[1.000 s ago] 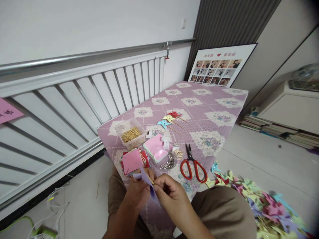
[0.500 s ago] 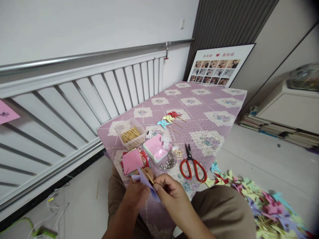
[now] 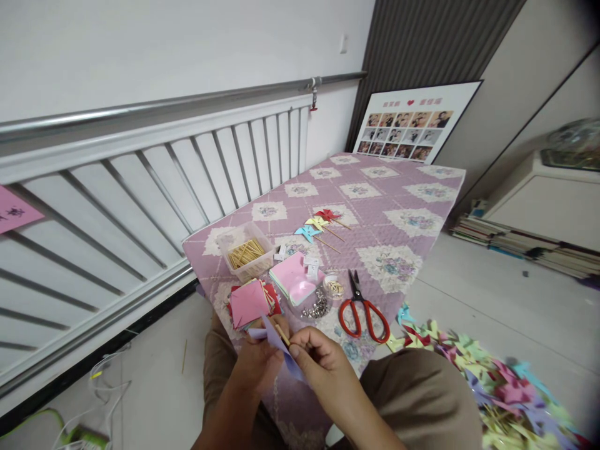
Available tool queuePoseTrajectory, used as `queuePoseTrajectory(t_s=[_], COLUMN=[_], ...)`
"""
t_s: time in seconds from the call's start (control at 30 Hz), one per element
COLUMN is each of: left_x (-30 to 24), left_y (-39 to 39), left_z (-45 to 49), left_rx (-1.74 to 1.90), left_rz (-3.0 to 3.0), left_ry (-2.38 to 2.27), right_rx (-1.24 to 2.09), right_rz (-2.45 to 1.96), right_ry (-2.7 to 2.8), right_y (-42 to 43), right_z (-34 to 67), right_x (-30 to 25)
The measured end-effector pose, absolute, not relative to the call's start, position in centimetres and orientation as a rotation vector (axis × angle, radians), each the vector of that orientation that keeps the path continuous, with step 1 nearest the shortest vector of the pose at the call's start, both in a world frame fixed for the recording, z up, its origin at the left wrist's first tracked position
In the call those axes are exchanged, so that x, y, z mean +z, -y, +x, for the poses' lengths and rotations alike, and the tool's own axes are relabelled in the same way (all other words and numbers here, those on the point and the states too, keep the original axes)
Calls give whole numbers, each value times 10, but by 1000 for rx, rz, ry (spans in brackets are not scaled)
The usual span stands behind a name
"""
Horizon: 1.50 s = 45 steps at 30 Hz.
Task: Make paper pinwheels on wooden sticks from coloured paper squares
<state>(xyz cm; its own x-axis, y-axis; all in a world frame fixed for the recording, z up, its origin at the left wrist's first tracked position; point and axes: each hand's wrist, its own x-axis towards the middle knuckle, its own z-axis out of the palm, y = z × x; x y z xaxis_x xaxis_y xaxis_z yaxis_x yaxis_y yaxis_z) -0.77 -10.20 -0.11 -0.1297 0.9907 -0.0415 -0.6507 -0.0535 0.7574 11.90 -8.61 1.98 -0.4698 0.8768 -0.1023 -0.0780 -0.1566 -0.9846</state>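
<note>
My left hand (image 3: 257, 365) is closed around a purple paper pinwheel (image 3: 270, 332), whose folded blades stick out above and beside the fingers. My right hand (image 3: 325, 370) pinches a short wooden stick (image 3: 282, 335) between thumb and fingers, right against the purple paper. Where stick and paper meet is hidden by the fingers. Just beyond my hands lie a stack of colored paper squares (image 3: 248, 304) with a pink one on top and a clear dish of small metal pins (image 3: 316, 305). Red-handled scissors (image 3: 359, 309) rest to the right, blades pointing away.
A clear box of wooden sticks (image 3: 246, 253), more paper squares (image 3: 285, 269) and a small tub of pale bits (image 3: 334, 287) stand on the patterned tablecloth (image 3: 370, 237). Farther back lie blue (image 3: 307, 233), yellow and red pinwheels. Many pinwheels (image 3: 510, 387) are heaped on the floor at right.
Both hands keep their grips and barely move. The purple paper shifts very slightly, and the whole view drifts a little.
</note>
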Motion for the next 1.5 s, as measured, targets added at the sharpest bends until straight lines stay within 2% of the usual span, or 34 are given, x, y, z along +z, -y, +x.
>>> queuePoseTrajectory(t_s=[0.27, 0.5, 1.0, 1.17, 1.5], left_x=[8, -4, -3, -1, -2], left_y=[102, 101, 99, 98, 93], left_z=[-6, -7, -1, 9, 14], left_rx=[1549, 1568, 1571, 1631, 1479], left_rz=[614, 649, 442, 324, 434], left_ry=[-843, -732, -764, -927, -974], right_rx=[1684, 1660, 1505, 1593, 1914], right_rz=[-956, -969, -955, -981, -1101], right_ry=[1418, 1417, 1525, 1436, 998], right_y=[86, 87, 82, 76, 73], right_z=[119, 120, 126, 127, 121], right_x=[18, 20, 15, 13, -9])
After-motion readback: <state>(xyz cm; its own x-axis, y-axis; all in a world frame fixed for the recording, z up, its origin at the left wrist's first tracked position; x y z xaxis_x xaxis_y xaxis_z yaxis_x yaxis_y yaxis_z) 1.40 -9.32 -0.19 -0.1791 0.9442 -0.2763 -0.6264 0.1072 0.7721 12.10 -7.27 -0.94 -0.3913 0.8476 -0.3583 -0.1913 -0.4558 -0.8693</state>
